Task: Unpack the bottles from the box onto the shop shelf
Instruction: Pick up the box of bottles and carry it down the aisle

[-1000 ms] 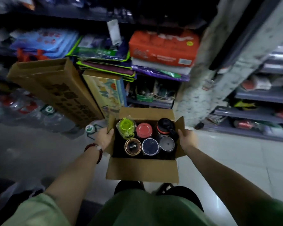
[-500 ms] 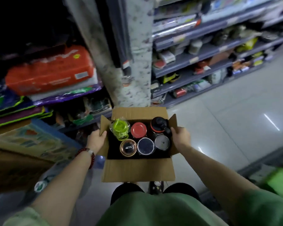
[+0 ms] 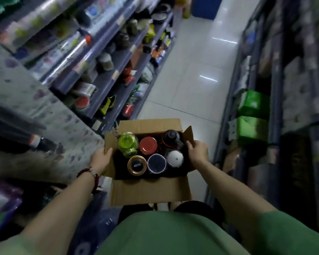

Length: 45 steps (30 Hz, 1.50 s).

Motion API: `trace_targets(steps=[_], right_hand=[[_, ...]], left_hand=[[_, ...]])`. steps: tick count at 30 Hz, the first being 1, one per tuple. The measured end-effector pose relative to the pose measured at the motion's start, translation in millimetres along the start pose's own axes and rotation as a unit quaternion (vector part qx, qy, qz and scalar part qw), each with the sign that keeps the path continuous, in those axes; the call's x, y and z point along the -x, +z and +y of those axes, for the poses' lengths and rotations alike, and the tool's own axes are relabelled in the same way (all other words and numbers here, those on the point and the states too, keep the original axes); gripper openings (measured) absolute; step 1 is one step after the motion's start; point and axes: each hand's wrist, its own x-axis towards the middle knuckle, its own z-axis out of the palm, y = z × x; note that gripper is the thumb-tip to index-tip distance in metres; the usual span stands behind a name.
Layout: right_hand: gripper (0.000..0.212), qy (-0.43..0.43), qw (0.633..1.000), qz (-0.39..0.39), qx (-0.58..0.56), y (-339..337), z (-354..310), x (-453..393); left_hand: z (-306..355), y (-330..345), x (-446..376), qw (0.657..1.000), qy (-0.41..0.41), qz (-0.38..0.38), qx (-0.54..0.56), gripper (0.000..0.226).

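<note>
Along the left of the frame runs a shop shelf, several grey tiers rising toward the upper left, stocked with blurred goods: rolls of clear wrap, red-capped tubs and yellow-green packets. A speckled grey pillar stands in front of it at middle left.

Low in the centre, the left hand, a red bead bracelet on its wrist, holds the left wall of an open cardboard box; its thumb lies over the edge of the left flap and the fingers are hidden behind the card, so how tightly they curl cannot be told.

Inside the box six bottles stand upright in two rows, seen from above. In the far row, left to right: a lime-green bottle, a red-lidded bottle and a black bottle with a domed cap. In the near row: a gold-rimmed lid, a dark blue lid and a white lid. All are packed touching one another.

The right hand grips the right wall of the box, its fingers curled over the rim just beside the black bottle.

Pale floor tiles stretch up the middle toward the top. At the right stands another dark shelving unit, holding two green packs stacked at middle right. A green shirt fills the bottom edge.
</note>
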Motion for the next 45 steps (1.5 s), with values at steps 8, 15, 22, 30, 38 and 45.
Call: trace_targets(steps=[8,15,22,30,38,45], right_hand=[[0.032,0.088,0.993,0.076,-0.035,-36,14,-43],[0.033,0.131,0.984,0.100,-0.068,-71,22,-113],[0.032,0.128,0.982,0.124,-0.065,-116,8,-184],[0.033,0.153,0.976,0.133,-0.073,-145,-19,-282],[0.032,0.163,0.972,0.157,-0.071,-180,-56,-382],[0.034,0.150,0.976,0.149,-0.058,-216,-86,-478]], left_hand=[[93,38,-70,0.992,0.087,-0.081,-0.045,0.035],[170,80,-128,0.982,0.103,-0.132,-0.084,0.036],[261,108,-168,0.979,0.135,-0.119,-0.095,0.037],[348,135,-246,0.974,0.148,-0.144,-0.095,0.036],[432,160,-329,0.973,0.149,-0.162,-0.068,0.035],[500,186,-393,0.981,0.122,-0.142,-0.052,0.036]])
